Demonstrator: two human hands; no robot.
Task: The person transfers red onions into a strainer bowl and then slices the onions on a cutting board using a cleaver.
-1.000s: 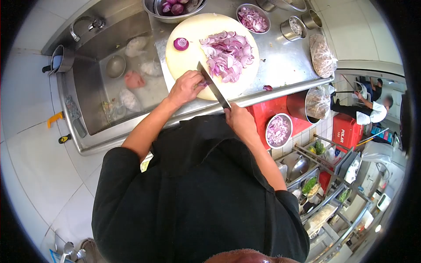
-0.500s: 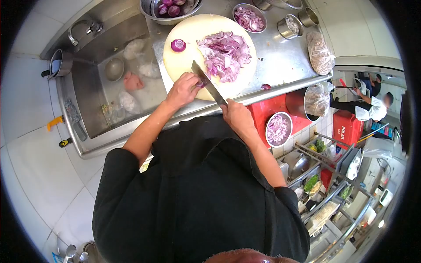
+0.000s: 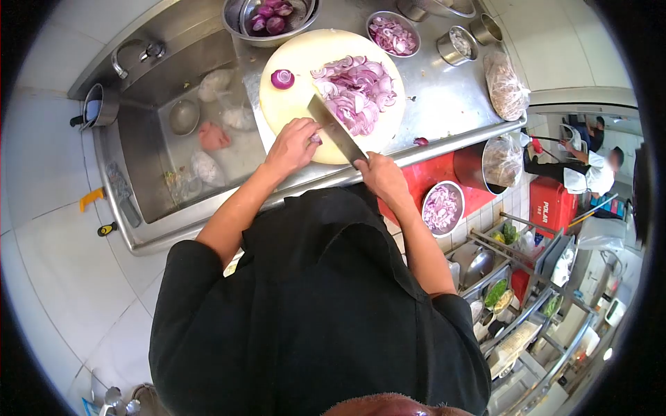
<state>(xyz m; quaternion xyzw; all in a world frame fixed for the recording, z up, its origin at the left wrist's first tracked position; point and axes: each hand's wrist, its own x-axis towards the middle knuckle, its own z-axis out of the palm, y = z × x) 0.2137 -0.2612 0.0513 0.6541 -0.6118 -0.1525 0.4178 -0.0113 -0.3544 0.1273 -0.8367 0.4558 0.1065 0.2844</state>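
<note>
My right hand (image 3: 379,172) is closed round the handle of a knife (image 3: 336,130), whose blade slants up and left over the round cutting board (image 3: 281,109). At the board's lower left edge, the fingers of my left hand (image 3: 295,144) pinch a small onion piece (image 3: 316,139), mostly hidden by them. Sliced red onion (image 3: 357,91) lies in a heap beyond the blade. A halved onion (image 3: 282,79) rests near the board's left side.
Left of the board is a sink (image 3: 142,149) with bags and a bowl. Behind stand a bowl of onions (image 3: 270,40) and a bowl of slices (image 3: 393,35). Another onion bowl (image 3: 442,209) sits on a red surface, right. A person (image 3: 596,173) stands far right.
The knife blade has shifted slightly to the right of the onion piece in my left hand. The whole view has moved a little. The distant person's arms have shifted slightly.
</note>
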